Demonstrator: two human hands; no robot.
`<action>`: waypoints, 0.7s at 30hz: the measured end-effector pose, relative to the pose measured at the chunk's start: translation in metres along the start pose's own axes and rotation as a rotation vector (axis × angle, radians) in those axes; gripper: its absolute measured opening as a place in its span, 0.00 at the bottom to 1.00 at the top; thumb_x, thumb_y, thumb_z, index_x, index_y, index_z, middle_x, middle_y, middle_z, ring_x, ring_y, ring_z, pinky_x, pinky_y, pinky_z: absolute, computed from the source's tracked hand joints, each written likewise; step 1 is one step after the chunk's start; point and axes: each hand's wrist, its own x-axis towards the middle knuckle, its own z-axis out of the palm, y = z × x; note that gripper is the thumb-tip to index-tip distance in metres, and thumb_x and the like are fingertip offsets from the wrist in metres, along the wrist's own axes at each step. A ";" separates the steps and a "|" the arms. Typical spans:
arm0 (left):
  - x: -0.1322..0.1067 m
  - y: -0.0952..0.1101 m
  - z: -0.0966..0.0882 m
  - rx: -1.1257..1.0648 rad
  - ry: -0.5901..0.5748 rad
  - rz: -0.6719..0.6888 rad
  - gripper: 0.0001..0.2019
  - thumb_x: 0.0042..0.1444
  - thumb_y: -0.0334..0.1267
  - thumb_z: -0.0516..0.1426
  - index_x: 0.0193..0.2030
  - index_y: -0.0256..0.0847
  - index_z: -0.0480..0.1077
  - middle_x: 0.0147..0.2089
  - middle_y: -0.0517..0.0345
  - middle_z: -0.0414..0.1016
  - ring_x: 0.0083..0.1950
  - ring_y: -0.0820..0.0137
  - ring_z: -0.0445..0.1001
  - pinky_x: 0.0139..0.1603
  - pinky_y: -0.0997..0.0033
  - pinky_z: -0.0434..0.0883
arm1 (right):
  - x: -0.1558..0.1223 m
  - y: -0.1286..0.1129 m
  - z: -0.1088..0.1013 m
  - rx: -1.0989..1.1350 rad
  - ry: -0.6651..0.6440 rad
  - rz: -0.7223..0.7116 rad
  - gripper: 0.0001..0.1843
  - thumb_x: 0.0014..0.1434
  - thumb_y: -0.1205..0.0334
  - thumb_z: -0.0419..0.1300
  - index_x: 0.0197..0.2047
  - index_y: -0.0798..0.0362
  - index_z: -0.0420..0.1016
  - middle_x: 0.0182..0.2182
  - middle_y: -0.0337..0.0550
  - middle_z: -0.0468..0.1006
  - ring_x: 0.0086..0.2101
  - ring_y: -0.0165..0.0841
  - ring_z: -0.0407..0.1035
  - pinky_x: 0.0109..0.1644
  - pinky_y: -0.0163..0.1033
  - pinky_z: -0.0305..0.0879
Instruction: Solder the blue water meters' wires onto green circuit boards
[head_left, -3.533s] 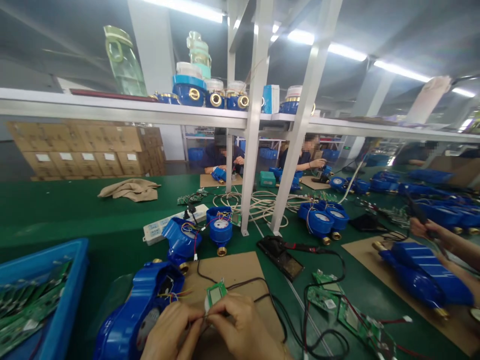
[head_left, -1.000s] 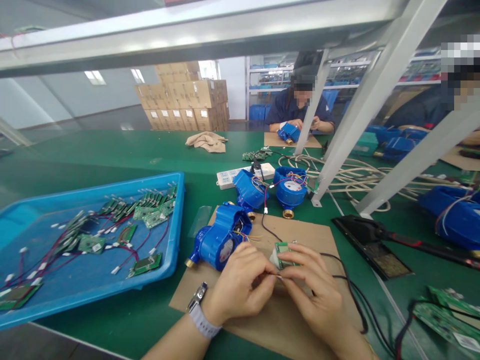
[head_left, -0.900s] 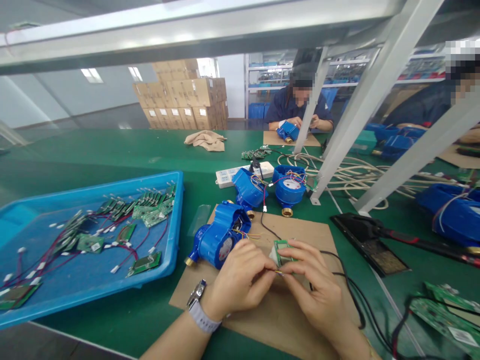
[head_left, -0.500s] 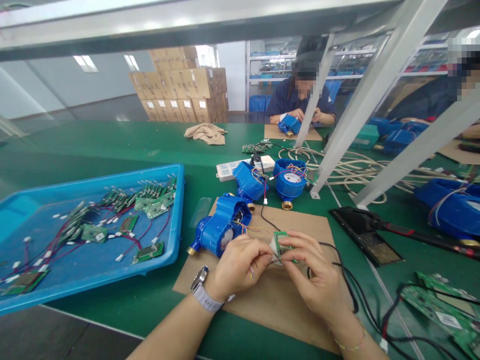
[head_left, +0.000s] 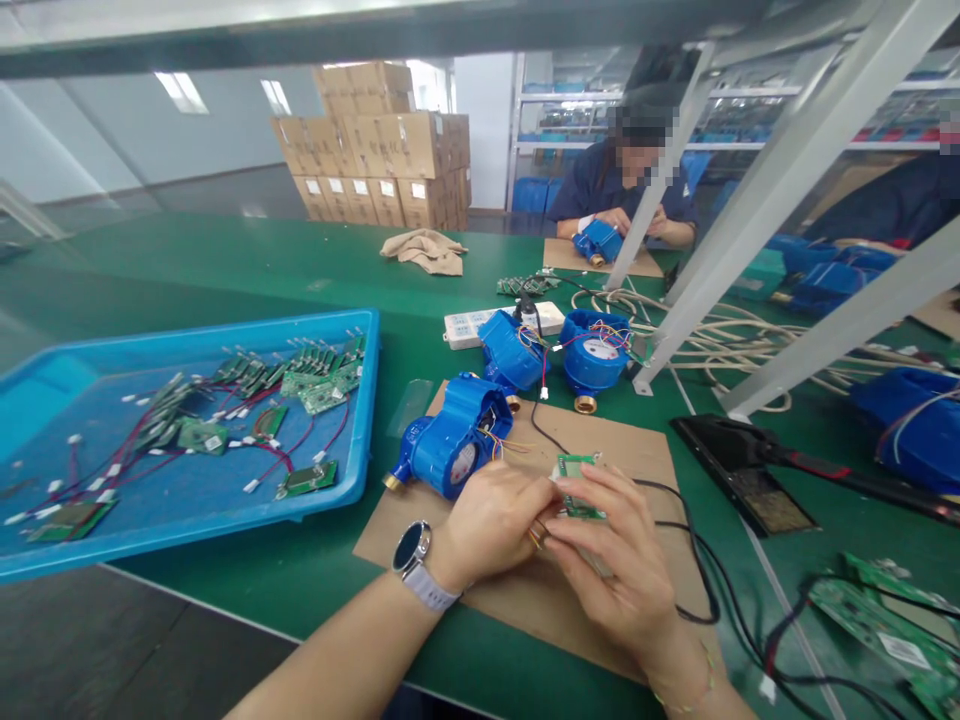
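Note:
In my right hand is a small green circuit board, gripped by its edges with a greyish face turned up. My left hand, a watch on its wrist, is closed against the board's left side. Thin coloured wires show at its fingertips; their ends are hidden by the fingers. Just behind my left hand a blue water meter with a brass end lies on the cardboard sheet, loose wires coming from its open housing.
A blue tray of wired circuit boards stands left. Two more blue meters sit behind the cardboard, beside a power strip. Right are a black-handled tool, black cables, boards and slanting metal posts. Across the table a co-worker handles another meter.
The circuit board has tilted so more of its face shows. My left hand has closed in on the board, its fingers now nearer my right hand's. The camera view has shifted slightly.

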 end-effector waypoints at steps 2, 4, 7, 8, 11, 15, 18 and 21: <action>0.000 0.001 -0.001 -0.002 0.005 -0.002 0.05 0.59 0.32 0.49 0.37 0.38 0.66 0.32 0.55 0.76 0.34 0.66 0.75 0.33 0.67 0.64 | 0.000 0.001 0.000 0.000 0.001 0.011 0.09 0.55 0.72 0.60 0.38 0.50 0.74 0.47 0.45 0.74 0.54 0.42 0.63 0.59 0.55 0.58; 0.001 0.003 -0.003 -0.019 0.018 -0.004 0.06 0.58 0.30 0.49 0.37 0.38 0.66 0.31 0.57 0.75 0.33 0.67 0.75 0.33 0.68 0.64 | 0.000 0.002 -0.001 -0.006 -0.004 0.048 0.09 0.55 0.72 0.59 0.38 0.49 0.73 0.45 0.44 0.75 0.53 0.41 0.64 0.58 0.55 0.60; 0.003 0.006 -0.010 -0.063 0.060 -0.013 0.04 0.56 0.30 0.50 0.35 0.40 0.65 0.28 0.60 0.73 0.30 0.71 0.72 0.33 0.70 0.64 | 0.000 0.008 -0.004 -0.026 -0.019 0.123 0.09 0.56 0.72 0.57 0.37 0.49 0.72 0.45 0.44 0.76 0.53 0.41 0.64 0.56 0.55 0.62; 0.003 0.007 -0.013 -0.075 0.077 -0.020 0.03 0.56 0.31 0.51 0.35 0.40 0.65 0.27 0.62 0.72 0.28 0.72 0.71 0.33 0.70 0.63 | 0.000 0.010 -0.005 -0.035 -0.029 0.142 0.08 0.57 0.72 0.57 0.37 0.49 0.71 0.45 0.44 0.76 0.53 0.41 0.64 0.56 0.55 0.63; 0.004 0.008 -0.017 -0.093 0.106 -0.046 0.04 0.58 0.32 0.51 0.33 0.41 0.64 0.24 0.64 0.69 0.25 0.74 0.67 0.31 0.72 0.62 | 0.002 0.016 -0.007 -0.059 -0.056 0.172 0.07 0.58 0.71 0.56 0.37 0.49 0.71 0.44 0.45 0.76 0.53 0.41 0.65 0.54 0.54 0.65; 0.003 0.006 -0.014 -0.068 0.102 -0.066 0.06 0.60 0.31 0.50 0.32 0.41 0.64 0.25 0.62 0.68 0.27 0.72 0.67 0.30 0.72 0.60 | 0.003 0.013 -0.007 -0.050 -0.015 0.166 0.07 0.57 0.72 0.57 0.38 0.51 0.69 0.45 0.47 0.75 0.52 0.40 0.65 0.54 0.52 0.64; 0.003 0.005 -0.008 -0.039 0.076 -0.067 0.06 0.60 0.31 0.49 0.33 0.40 0.63 0.26 0.61 0.69 0.28 0.70 0.68 0.31 0.70 0.60 | 0.002 0.006 -0.004 -0.050 0.017 0.091 0.11 0.56 0.69 0.59 0.43 0.51 0.69 0.47 0.48 0.73 0.53 0.41 0.64 0.57 0.55 0.63; 0.002 0.004 -0.003 -0.020 0.037 -0.058 0.04 0.59 0.31 0.48 0.34 0.40 0.62 0.28 0.59 0.71 0.29 0.69 0.71 0.31 0.69 0.62 | 0.002 0.001 0.000 -0.066 0.002 0.018 0.15 0.55 0.69 0.60 0.47 0.49 0.70 0.49 0.46 0.72 0.54 0.42 0.64 0.58 0.56 0.61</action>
